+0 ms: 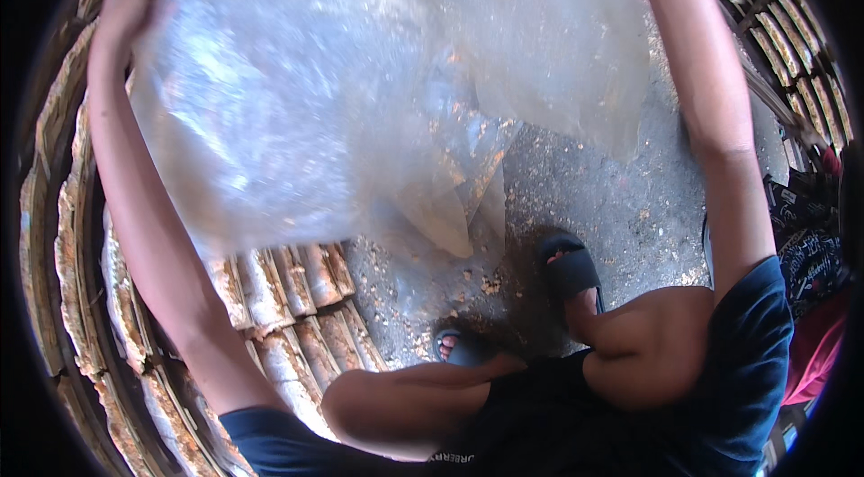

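Observation:
A large, crumpled, translucent plastic sheet (pixel 261 108) spreads across the upper half of the head view, its folds partly smeared by motion. My left hand (pixel 133 7) is raised at the upper left with its fingers closed on the sheet's left edge. On the other side my right arm (pixel 706 63) reaches up past the sheet's right side. The right hand lies beyond the top of the picture, so its hold is hidden. The lower corners of the sheet hang loose over the floor.
Rows of stacked curved tiles (pixel 292 283) line the left side, and more tiles (pixel 792 36) stand at the upper right. The grey floor (pixel 630 207) is strewn with crumbs of debris. My sandalled feet (pixel 571 270) rest there. Dark patterned cloth (pixel 805 234) shows at right.

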Tool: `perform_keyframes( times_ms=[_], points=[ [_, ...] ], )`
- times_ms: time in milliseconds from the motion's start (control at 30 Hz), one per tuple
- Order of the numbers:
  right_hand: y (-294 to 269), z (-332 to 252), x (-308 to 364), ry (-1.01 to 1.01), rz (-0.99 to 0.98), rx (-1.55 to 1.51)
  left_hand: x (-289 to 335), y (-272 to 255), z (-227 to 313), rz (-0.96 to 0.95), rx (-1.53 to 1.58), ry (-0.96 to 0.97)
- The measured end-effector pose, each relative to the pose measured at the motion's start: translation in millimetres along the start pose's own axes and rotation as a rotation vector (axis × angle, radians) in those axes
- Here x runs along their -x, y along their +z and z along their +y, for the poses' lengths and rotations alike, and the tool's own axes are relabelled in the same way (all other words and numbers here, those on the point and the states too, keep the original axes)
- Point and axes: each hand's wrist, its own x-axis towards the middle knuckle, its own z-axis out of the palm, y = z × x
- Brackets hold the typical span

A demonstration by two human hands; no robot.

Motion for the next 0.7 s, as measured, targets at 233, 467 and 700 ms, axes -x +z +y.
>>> perform_keyframes(
  times_ms=[233,467,700],
  points=[
    [-9.2,6.7,-3.2,-0.013,-0.041,0.018,-24.2,-30.9,0.9,0.139,0.236,-0.029],
    [-28.3,31.7,-6.4,-0.029,-0.099,0.07,-3.7,8.5,-1.0,0.222,0.222,-0.083],
    [-16.3,17.2,3.4,0.065,-0.462,-0.128,60.9,65.8,54.1,-0.056,0.735,-0.049]
  ],
)
